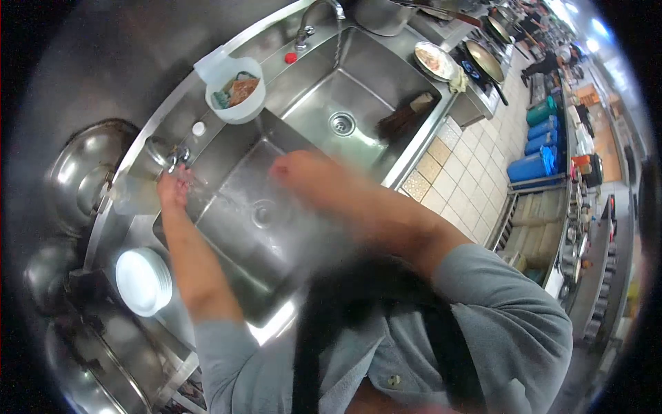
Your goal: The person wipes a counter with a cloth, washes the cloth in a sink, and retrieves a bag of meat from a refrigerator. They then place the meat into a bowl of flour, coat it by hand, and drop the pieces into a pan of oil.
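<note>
The left hand [172,186] rinses open-fingered under the tap [172,157], the blurred right hand [296,171] hovering empty over the sink [234,207].

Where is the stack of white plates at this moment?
In the head view, the stack of white plates sits on the steel counter at the lower left, beside the near sink basin and just outside the person's left forearm, below the left hand at the faucet.

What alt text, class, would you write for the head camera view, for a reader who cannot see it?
A person's left hand reaches to a faucet above a steel double sink, while the blurred right hand hovers over the same basin. A stack of white plates sits at left; a white tub rests behind the sinks.
</note>
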The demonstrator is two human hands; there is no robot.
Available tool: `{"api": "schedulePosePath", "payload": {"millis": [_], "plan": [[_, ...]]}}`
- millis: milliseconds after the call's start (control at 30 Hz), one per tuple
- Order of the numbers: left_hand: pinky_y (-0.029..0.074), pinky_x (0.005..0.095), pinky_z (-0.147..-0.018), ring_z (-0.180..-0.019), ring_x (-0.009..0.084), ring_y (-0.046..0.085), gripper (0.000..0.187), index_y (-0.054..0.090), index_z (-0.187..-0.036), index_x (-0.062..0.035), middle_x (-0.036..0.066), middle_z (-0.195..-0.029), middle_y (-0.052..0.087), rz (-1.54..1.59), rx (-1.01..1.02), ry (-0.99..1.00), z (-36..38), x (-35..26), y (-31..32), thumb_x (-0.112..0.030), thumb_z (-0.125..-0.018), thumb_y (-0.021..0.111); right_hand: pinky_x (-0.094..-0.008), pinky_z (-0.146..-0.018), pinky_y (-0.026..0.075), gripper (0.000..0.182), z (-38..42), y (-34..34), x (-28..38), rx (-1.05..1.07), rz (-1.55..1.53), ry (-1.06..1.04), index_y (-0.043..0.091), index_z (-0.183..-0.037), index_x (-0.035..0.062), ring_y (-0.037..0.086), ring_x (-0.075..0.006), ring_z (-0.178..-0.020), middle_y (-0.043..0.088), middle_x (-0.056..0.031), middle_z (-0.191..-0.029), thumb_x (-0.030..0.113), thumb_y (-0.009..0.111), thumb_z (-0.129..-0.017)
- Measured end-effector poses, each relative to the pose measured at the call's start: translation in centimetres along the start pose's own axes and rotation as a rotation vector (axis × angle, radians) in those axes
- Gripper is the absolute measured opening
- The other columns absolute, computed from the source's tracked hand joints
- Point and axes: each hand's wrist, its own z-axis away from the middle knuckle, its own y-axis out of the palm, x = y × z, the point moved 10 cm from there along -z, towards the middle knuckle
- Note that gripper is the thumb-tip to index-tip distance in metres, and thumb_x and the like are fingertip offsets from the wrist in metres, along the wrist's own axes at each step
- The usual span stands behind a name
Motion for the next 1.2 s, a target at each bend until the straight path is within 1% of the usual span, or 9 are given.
{"api": "schedulePosePath", "payload": {"millis": [133,433,600,667,733,800,867,933,1200], "plan": [[0.049,0.0299,-0.059,-0.067,0.0201,0.057,0.033,0.05,-0.114,-0.0056,0.009,-0.081,0.06,-0.106,0.047,0.013,-1.7,-1.0,0.2,-0.029,-0.092,0.058,-0.036,-0.077,0.05,0.019,3.1,-4.1,-9.8,-0.255,0.051,-0.143,0.066,-0.098,0.0085,0.064,-0.0235,-0.084,0.068,-0.0099,-0.092,0.019,0.062,-0.083],[0.046,0.0234,-0.058,-0.072,0.0161,0.054,0.028,0.051,-0.117,-0.0058,0.009,-0.09,0.057,-0.01,0.085,0.166,-2.3,-2.0,-1.3,-0.009,-0.09,0.057,-0.0296,-0.067,0.048,0.017,29.1,-9.1,-36.8,-0.654,-0.228,0.654,0.066,-0.089,-0.0002,0.061,-0.0156,-0.072,0.066,-0.0104,-0.077,0.015,0.063,-0.083],[0.048,0.0319,-0.065,-0.083,0.02,0.057,0.036,0.048,-0.125,-0.0093,0.012,-0.099,0.059,-0.511,-0.081,0.463,-5.4,-3.3,-4.5,-0.008,-0.09,0.05,-0.0391,-0.071,0.05,0.016,44.6,1.1,-49.2,-0.229,0.215,0.922,0.069,-0.08,0.0073,0.064,-0.0305,-0.08,0.067,-0.0148,-0.091,0.018,0.057,-0.079],[0.047,0.0338,-0.075,-0.087,0.0233,0.059,0.029,0.054,-0.116,-0.0062,0.016,-0.1,0.062,-0.736,-0.147,0.688,-9.8,-3.1,-8.1,-0.008,-0.087,0.053,-0.0332,-0.062,0.051,0.02,50.7,10.3,-59.1,0.116,0.111,0.966,0.065,-0.078,-0.0003,0.063,-0.019,-0.067,0.064,-0.013,-0.069,0.018,0.058,-0.083],[0.046,0.0367,-0.085,-0.097,0.028,0.058,0.031,0.053,-0.117,-0.0011,0.02,-0.106,0.06,-0.57,-0.278,0.852,-7.5,-0.6,-9.2,-0.011,-0.087,0.053,-0.034,-0.059,0.051,0.018,51.9,9.6,-53.5,0.123,0.028,1.138,0.067,-0.081,0.0004,0.065,-0.0204,-0.067,0.066,-0.0119,-0.073,0.018,0.061,-0.081],[0.043,0.0393,-0.091,-0.105,0.0298,0.055,0.035,0.053,-0.117,0.0033,0.022,-0.117,0.055,-0.216,-0.196,0.533,-0.9,5.2,-5.2,-0.012,-0.086,0.055,-0.0337,-0.061,0.052,0.019,53.3,10.8,-55.4,-0.069,-0.05,1.063,0.068,-0.086,0.001,0.065,-0.0206,-0.07,0.067,-0.0118,-0.078,0.018,0.063,-0.08],[0.042,0.0394,-0.093,-0.11,0.0296,0.051,0.039,0.049,-0.121,0.0043,0.021,-0.125,0.049,-0.773,-0.461,0.828,8.9,6.1,1.5,-0.008,-0.084,0.056,-0.0335,-0.063,0.052,0.021,53.8,8.9,-56.5,-0.26,-0.121,0.984,0.069,-0.09,0.0017,0.066,-0.0208,-0.073,0.068,-0.0118,-0.082,0.019,0.065,-0.079],[0.039,0.0379,-0.096,-0.111,0.0282,0.051,0.037,0.05,-0.121,0.0021,0.019,-0.125,0.05,-0.164,-0.406,0.659,14.3,10.5,6.3,-0.012,-0.087,0.054,-0.0346,-0.072,0.05,0.025,56.1,7.9,-57.4,-0.44,-0.506,1.222,0.07,-0.084,0.001,0.065,-0.026,-0.08,0.068,-0.0175,-0.088,0.022,0.07,-0.071],[0.036,0.0361,-0.098,-0.112,0.0242,0.049,0.038,0.05,-0.123,-0.0037,0.014,-0.12,0.053,-0.585,-0.07,0.65,26.8,14.2,33.5,-0.005,-0.085,0.058,-0.0305,-0.077,0.048,0.027,57.1,-1.8,-61.9,-0.755,-0.532,1.137,0.068,-0.097,-0.0022,0.063,-0.0204,-0.084,0.069,-0.0135,-0.094,0.013,0.068,-0.075]]}}
